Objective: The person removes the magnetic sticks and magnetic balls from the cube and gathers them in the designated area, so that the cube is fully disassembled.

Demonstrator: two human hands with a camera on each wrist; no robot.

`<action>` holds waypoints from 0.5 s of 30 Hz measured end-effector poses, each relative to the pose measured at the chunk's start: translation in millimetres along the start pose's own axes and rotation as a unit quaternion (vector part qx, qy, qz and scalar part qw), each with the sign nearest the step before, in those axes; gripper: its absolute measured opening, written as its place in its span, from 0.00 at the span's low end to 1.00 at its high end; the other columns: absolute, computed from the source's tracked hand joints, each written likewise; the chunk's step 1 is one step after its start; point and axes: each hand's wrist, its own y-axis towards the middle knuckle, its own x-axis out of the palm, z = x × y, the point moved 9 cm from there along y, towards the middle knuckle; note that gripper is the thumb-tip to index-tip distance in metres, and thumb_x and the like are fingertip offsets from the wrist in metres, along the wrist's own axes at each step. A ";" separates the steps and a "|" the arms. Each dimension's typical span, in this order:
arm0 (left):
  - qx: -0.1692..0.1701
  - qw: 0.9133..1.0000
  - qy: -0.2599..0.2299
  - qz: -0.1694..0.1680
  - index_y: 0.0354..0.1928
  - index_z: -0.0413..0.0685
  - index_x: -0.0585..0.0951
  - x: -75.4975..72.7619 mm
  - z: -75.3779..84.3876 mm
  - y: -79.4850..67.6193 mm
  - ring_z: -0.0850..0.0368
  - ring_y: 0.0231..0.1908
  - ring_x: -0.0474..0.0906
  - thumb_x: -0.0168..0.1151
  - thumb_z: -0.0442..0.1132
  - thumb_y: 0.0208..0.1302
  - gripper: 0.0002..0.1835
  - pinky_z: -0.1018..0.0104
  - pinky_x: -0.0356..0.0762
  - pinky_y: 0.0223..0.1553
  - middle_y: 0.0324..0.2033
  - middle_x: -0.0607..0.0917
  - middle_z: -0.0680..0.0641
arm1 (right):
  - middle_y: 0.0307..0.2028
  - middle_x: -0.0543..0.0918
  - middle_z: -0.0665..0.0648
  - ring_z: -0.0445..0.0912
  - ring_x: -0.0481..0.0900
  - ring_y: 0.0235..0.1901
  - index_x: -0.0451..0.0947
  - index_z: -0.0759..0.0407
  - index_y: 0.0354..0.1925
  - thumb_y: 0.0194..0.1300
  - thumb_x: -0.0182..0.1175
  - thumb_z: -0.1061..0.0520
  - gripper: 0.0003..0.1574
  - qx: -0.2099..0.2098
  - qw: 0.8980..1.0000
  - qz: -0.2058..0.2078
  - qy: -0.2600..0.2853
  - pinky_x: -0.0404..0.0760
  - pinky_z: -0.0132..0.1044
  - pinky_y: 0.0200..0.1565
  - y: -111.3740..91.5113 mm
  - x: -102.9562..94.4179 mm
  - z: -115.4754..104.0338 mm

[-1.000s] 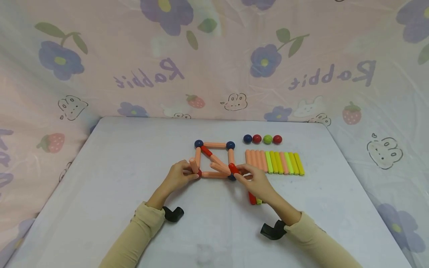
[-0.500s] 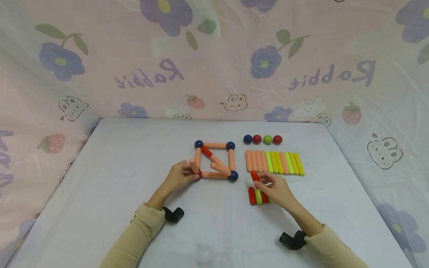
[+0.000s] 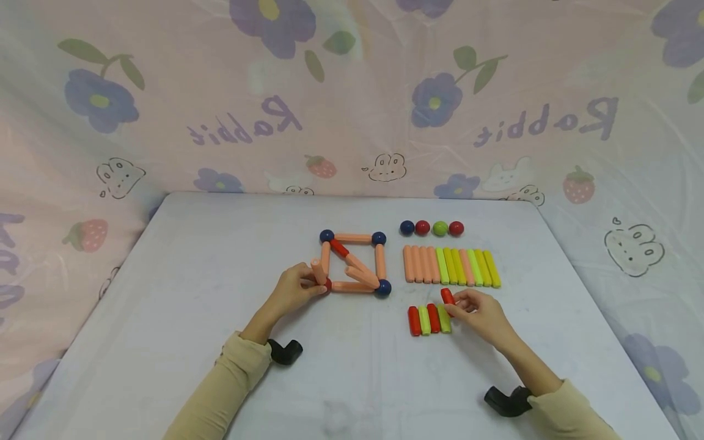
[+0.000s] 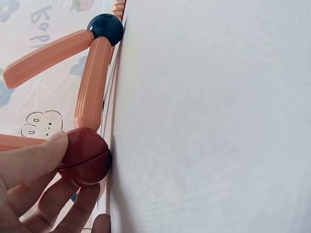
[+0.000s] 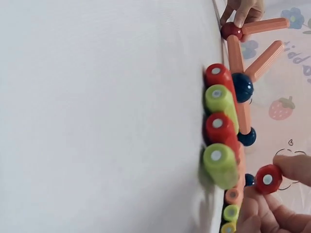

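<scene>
A square of salmon magnetic sticks and balls (image 3: 353, 287) lies mid-table, with blue balls (image 3: 382, 288) at three corners and a red ball (image 4: 85, 156) at the near left. A short red stick (image 3: 339, 248) and a salmon one cross it diagonally. Salmon sticks also rise from both near corners. My left hand (image 3: 291, 290) pinches the red ball between thumb and fingers. Held up in my right hand (image 3: 481, 315) is another short red magnetic stick (image 5: 268, 178), its metal end showing in the right wrist view. That hand hovers beside a row of short red and green sticks (image 3: 433, 318).
Longer salmon, green and yellow sticks (image 3: 452, 266) lie side by side at the right. Behind them several loose balls (image 3: 422, 228) line up. A printed curtain (image 3: 352, 98) hangs at the back of the white table (image 3: 220, 256).
My right hand has moved from the square's near-right corner to the right, carrying the short red stick away and uncovering the row of short sticks. My left hand stays at the red ball.
</scene>
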 end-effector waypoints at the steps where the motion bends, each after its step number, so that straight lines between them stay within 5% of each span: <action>1: 0.000 1.000 0.000 0.000 0.39 0.36 0.85 -0.1 0.2 -0.1 0.45 0.43 0.81 0.70 0.31 0.54 0.10 0.54 0.83 0.48 0.33 0.81 0.39 | 0.27 0.84 0.57 0.33 0.72 0.25 0.77 0.69 0.40 0.61 0.65 0.57 0.16 0.006 1.000 -0.005 0.000 0.73 0.26 0.28 -0.7 0.2 2.6; 15: -0.009 1.000 -0.003 -0.001 0.38 0.37 0.85 -0.5 0.2 -0.3 0.44 0.43 0.82 0.70 0.32 0.54 0.09 0.53 0.83 0.49 0.34 0.81 0.40 | 0.22 0.80 0.55 0.37 0.71 0.20 0.75 0.70 0.41 0.61 0.65 0.55 0.19 0.056 0.997 -0.047 -0.005 0.72 0.28 0.25 -8.9 9.1 21.5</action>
